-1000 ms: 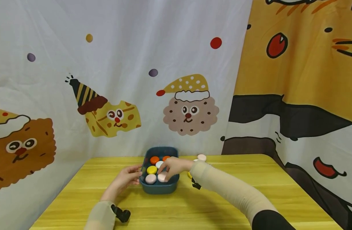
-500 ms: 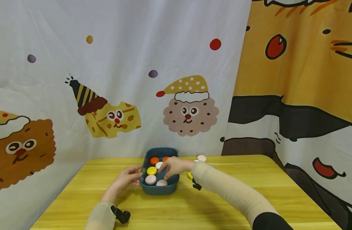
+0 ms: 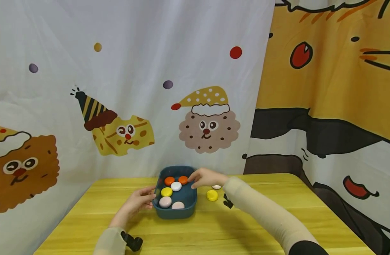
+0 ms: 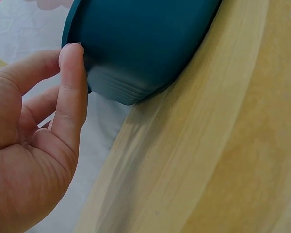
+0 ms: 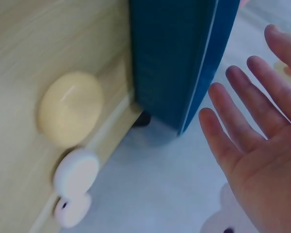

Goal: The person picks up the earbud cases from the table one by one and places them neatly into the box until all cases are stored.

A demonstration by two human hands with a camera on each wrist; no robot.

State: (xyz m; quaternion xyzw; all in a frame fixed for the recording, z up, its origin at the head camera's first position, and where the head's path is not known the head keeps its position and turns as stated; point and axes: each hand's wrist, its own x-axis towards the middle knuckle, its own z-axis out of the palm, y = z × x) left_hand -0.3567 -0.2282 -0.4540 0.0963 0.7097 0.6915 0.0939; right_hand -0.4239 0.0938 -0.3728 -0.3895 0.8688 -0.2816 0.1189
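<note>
A dark blue oblong box [image 3: 175, 213] sits on the table, holding several smooth rounded discs. Inside are an orange disc [image 3: 169, 181], another orange disc [image 3: 183, 180], a white disc [image 3: 176, 186], a yellow disc [image 3: 166, 192] and two pale pink discs, one a pink disc [image 3: 165, 202] in the front left corner. At the box's left rim, my left hand [image 3: 138, 202] pinches the edge lightly, its thumb against the outer wall in the left wrist view. My right hand [image 3: 207, 177] hovers over the right rim, holding nothing; the right wrist view shows its fingers extended.
Right of the box lie a yellow disc [image 3: 212, 195] and a white disc [image 3: 216, 187] partly hidden by the right wrist. The right wrist view also shows a pale pink disc [image 5: 72, 209]. A printed curtain [image 3: 134, 71] hangs behind the wooden table [image 3: 188, 237].
My right hand let go of a pale pink disc at the front right of the box, then rose and moved right to the rim. The left hand stays at the left rim.
</note>
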